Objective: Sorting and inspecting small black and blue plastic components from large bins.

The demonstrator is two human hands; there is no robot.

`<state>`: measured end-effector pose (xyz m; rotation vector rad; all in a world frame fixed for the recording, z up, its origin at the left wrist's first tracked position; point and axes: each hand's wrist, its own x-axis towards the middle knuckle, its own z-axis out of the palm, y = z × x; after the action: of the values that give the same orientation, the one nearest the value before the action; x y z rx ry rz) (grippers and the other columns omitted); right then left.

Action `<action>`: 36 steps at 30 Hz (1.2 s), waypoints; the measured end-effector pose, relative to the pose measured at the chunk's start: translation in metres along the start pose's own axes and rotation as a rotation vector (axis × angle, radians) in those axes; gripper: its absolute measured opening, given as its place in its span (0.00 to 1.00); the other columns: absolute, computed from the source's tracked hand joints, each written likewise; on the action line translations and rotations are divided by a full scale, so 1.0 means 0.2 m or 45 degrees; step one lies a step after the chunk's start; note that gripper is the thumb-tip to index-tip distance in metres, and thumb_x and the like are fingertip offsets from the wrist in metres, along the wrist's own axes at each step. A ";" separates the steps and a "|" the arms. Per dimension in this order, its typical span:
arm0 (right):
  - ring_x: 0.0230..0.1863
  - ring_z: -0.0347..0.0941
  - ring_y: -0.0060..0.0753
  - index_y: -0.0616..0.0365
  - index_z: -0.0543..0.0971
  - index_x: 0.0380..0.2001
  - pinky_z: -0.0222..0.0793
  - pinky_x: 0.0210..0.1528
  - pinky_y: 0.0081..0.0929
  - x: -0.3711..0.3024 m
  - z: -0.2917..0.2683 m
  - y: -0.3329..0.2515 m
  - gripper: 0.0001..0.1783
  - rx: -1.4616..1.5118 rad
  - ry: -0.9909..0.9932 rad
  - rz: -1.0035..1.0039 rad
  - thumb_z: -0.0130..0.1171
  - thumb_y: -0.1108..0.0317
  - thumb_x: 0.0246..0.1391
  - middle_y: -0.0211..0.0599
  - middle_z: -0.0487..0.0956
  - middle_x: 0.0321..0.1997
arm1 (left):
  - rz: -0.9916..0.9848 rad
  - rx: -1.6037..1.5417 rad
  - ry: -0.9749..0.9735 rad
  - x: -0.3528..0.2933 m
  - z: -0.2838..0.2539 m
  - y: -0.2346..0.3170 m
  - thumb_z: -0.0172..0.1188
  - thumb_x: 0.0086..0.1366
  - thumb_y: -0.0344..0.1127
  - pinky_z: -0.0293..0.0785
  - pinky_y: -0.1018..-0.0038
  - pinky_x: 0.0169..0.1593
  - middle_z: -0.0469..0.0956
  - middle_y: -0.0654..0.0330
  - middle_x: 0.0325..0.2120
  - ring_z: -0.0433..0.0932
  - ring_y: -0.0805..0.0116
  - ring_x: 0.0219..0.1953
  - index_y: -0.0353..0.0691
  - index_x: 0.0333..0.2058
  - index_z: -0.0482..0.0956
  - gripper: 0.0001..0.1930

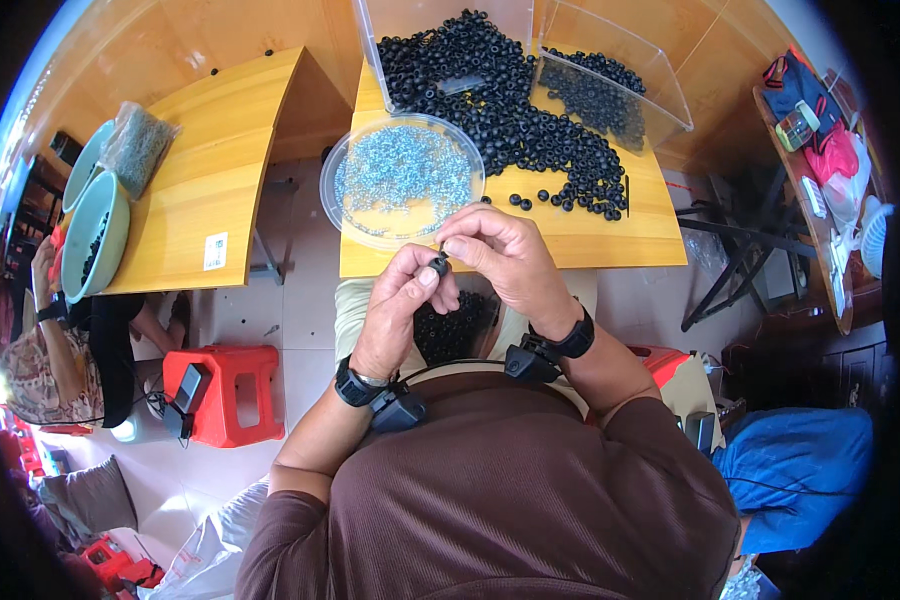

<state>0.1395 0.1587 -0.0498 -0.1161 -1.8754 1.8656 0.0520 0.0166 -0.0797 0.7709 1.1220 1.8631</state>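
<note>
Between the thumb and fingers of my left hand (395,305) is a small round black part (439,265). My right hand (510,260) meets it from above, thumb and forefinger pinched at its top; whatever thin piece lies in that pinch is too small to make out. Just beyond my hands, a round clear tray (331,200) holds many tiny bluish transparent pieces (400,170). Behind it and to the right, a big heap of black round parts (515,125) spreads over the yellow table (610,240). More black parts (448,335) lie in my lap, partly hidden by my hands.
A clear bin (368,55) lies tipped at the heap, with another clear bin (660,112) to its right. On the left table (225,130) are green basins (120,240) and a filled plastic bag (140,150); a co-worker (55,370) sits there. A red stool (235,395) stands left.
</note>
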 end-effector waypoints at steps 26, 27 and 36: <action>0.35 0.77 0.38 0.64 0.78 0.33 0.72 0.39 0.28 -0.07 0.05 0.11 0.06 -0.545 0.218 -0.352 0.61 0.73 0.51 0.43 0.79 0.35 | -0.066 -0.047 0.128 0.00 0.03 -0.01 0.48 0.68 0.39 0.67 0.80 0.35 0.74 0.62 0.26 0.73 0.75 0.29 0.38 0.39 0.70 0.10; 0.35 0.77 0.38 0.64 0.78 0.33 0.72 0.39 0.28 -0.07 0.05 0.10 0.06 -0.543 0.217 -0.352 0.61 0.73 0.51 0.43 0.79 0.35 | -0.088 -0.069 0.125 0.00 0.03 0.00 0.47 0.68 0.36 0.67 0.80 0.36 0.73 0.63 0.27 0.71 0.76 0.30 0.38 0.38 0.70 0.08; 0.38 0.75 0.45 0.61 0.76 0.41 0.72 0.41 0.34 -0.08 0.06 0.08 0.21 -0.884 0.211 -0.576 0.65 0.75 0.39 0.42 0.79 0.37 | -0.116 -0.142 0.170 0.01 0.05 -0.03 0.48 0.68 0.38 0.65 0.81 0.35 0.74 0.63 0.30 0.71 0.77 0.29 0.38 0.38 0.70 0.10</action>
<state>0.1447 0.1429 -0.0692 -0.0635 -2.1274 0.8408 0.0606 0.0241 -0.0812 0.5299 1.1061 1.9047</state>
